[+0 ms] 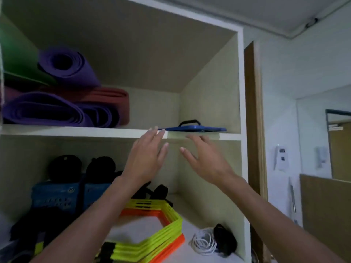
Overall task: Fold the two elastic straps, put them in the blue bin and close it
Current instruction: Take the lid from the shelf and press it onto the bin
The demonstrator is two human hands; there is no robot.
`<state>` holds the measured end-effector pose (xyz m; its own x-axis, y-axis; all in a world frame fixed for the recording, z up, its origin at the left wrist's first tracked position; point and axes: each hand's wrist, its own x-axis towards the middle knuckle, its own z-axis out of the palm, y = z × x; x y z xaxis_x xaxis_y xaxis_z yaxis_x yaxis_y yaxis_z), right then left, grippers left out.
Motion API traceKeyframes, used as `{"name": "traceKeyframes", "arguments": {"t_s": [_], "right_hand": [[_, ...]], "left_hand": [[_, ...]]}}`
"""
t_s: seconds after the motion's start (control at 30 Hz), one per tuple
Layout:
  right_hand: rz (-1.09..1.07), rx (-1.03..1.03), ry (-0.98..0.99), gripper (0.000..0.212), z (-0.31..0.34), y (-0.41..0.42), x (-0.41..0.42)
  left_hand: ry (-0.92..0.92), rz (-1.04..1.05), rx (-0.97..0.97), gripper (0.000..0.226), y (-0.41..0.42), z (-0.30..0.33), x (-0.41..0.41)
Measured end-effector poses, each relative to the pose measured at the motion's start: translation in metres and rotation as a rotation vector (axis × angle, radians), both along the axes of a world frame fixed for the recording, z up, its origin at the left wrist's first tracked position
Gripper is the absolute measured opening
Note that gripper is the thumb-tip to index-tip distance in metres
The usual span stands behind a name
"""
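A flat blue lid [197,128] with a black handle lies on the upper shelf [76,130], at its right end, overhanging the shelf's front edge a little. My left hand [146,158] is raised just below and left of it, fingers spread, fingertips at the shelf edge, holding nothing. My right hand [205,158] is raised under the lid, fingers apart and empty. Two blue bins [57,194] stand on the lower shelf at the left, with black items piled on top. I cannot make out the elastic straps for certain.
Rolled purple, red and green mats [66,95] fill the upper shelf's left. On the lower shelf lie stacked yellow and orange hexagon rings [161,230], a white coiled cord [205,242] and black gear. The cupboard's right wall [241,130] is close to the lid.
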<state>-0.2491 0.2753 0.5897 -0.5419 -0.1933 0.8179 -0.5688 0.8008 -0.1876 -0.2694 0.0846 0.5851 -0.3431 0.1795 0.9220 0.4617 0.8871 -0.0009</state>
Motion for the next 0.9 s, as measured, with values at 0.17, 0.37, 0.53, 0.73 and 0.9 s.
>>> {"name": "traceKeyframes", "arguments": {"t_s": [0.17, 0.37, 0.53, 0.73, 0.9], "right_hand": [[-0.117, -0.002, 0.091, 0.037, 0.06, 0.019, -0.021], [-0.015, 0.158, -0.167, 0.042, 0.084, 0.026, -0.067], [0.042, 0.022, -0.143, 0.041, 0.069, 0.054, -0.096], [0.003, -0.103, -0.119, 0.022, 0.053, 0.087, -0.123], [0.003, -0.196, -0.057, 0.051, 0.032, 0.076, -0.134]], "left_hand": [[-0.063, 0.0, 0.074, 0.046, 0.023, 0.073, -0.036], [-0.318, 0.048, 0.027, 0.039, 0.047, 0.118, -0.088], [-0.369, 0.051, 0.046, 0.053, 0.059, 0.131, -0.112], [-0.43, 0.118, -0.026, 0.061, 0.074, 0.112, -0.133], [-0.087, 0.255, -0.08, 0.027, 0.083, 0.085, -0.133]]}}
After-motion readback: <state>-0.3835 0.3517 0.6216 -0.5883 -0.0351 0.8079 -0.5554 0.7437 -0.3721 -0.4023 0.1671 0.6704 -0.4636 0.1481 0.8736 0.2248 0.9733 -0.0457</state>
